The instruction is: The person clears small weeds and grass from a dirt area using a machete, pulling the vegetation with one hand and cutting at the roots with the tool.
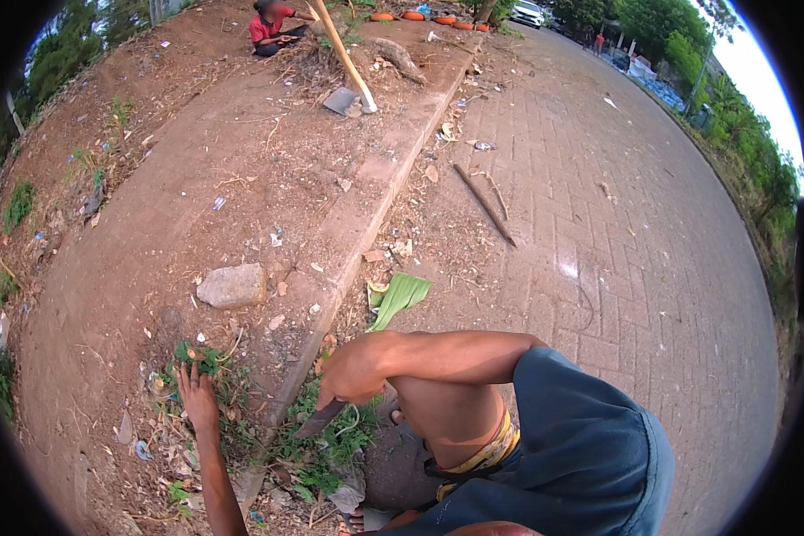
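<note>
My left hand (198, 399) reaches over the dirt left of the curb, its fingers stretched out and touching the top of a clump of green weeds (207, 359). A dark, broad-bladed knife (320, 418) points down and left from my right hand (352, 368), which is closed around it; its handle is hidden in my grip. The blade lies over more low weeds (335, 447) growing along the curb's road side. My right forearm crosses in front of my bent bare leg (451, 420).
A concrete curb (353, 259) divides dirt from paved road (616, 268). Nearby lie a stone block (232, 286), a green leaf piece (400, 299) and a stick (484, 205). Farther off, a wooden-handled hoe (341, 100) stands near a seated person (275, 27) in red.
</note>
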{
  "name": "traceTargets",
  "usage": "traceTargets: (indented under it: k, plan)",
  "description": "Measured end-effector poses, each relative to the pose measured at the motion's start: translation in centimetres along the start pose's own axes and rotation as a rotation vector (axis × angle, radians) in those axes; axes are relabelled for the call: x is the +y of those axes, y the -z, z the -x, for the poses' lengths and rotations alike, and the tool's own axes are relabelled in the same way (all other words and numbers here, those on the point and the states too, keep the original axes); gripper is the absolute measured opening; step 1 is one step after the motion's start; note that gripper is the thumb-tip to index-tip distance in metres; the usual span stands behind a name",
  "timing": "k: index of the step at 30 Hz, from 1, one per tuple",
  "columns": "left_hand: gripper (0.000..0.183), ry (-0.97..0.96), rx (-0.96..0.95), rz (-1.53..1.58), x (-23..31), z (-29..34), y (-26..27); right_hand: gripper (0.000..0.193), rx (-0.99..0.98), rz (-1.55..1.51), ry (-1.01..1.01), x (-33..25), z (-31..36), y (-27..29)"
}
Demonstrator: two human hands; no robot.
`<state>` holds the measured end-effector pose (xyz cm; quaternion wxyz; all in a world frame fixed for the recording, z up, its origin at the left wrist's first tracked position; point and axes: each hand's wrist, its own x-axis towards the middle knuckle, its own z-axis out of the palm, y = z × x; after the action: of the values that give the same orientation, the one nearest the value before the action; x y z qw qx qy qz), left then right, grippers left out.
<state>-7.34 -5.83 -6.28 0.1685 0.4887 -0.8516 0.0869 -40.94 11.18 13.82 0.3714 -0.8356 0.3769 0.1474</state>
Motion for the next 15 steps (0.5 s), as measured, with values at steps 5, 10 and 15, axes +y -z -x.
traceTargets:
  k: [5,10,15]
  plan:
    - [0.024,-0.005,0.002,0.004,-0.02,0.35,-0.17,0.05,0.004,-0.006,-0.002,0.12,0.02,-0.12]
    - [0.028,0.05,-0.053,-0.017,0.06,0.38,-0.46,0.047,0.006,-0.02,-0.001,-0.11,0.23,0.13]
    - [0.028,0.107,0.009,0.007,0.47,0.87,-0.78,0.039,-0.016,-0.024,-0.005,-0.08,0.29,0.26]
